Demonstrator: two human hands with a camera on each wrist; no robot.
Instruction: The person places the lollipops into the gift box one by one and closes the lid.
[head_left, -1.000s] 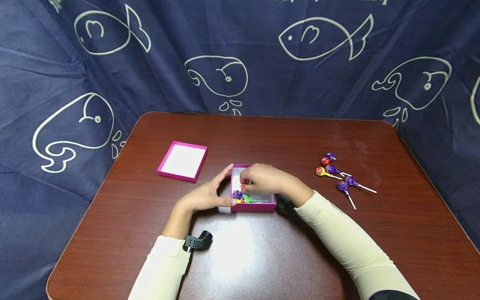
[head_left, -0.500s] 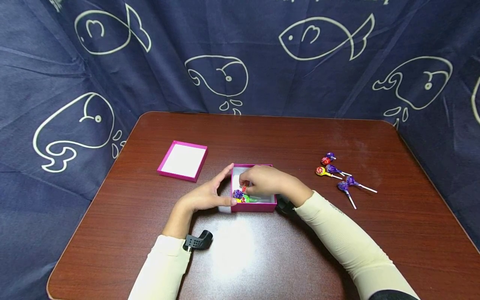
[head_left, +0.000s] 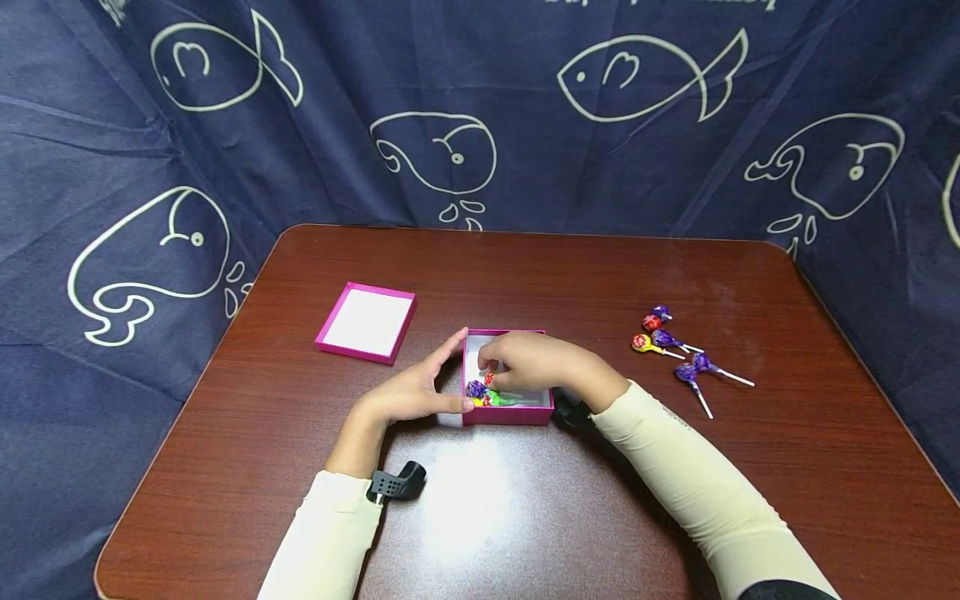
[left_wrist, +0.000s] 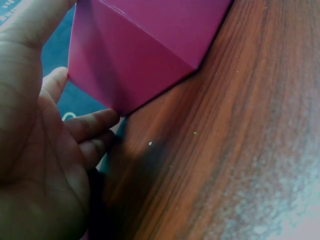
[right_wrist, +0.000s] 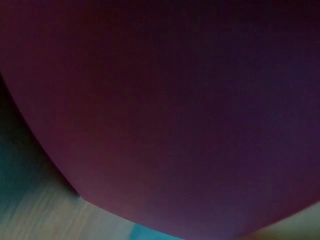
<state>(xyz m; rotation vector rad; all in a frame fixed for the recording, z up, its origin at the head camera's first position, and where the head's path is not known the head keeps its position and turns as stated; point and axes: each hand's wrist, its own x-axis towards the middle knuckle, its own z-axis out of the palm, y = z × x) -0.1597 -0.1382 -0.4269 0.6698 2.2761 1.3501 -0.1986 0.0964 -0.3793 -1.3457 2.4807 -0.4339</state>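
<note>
The right hand (head_left: 525,358) dips into a pink box (head_left: 506,416), its fingers curled and thumb and forefinger pinching a red lollipop (head_left: 490,379). The left hand (head_left: 408,393) is spread wide along the box's left side, fingers mostly straight, thumb at the near-left corner and a fingertip at the far-left one; it touches the box without wrapping round it. Inside, toward the near-left corner, lie a purple lollipop (head_left: 476,389), a green lollipop (head_left: 494,398) and something yellow (head_left: 477,402), partly hidden. The box sits near the middle of the table (head_left: 225,467), well apart from its left and right edges.

Beyond the left hand, toward the table's far-left corner, a pink lid (head_left: 367,322) lies with its white inside upward. Out toward the right edge lie six loose lollipops (head_left: 686,372): four purple, one red, one yellow. Past the far edge hangs a blue cloth (head_left: 525,179) with white fish and whale outlines.
</note>
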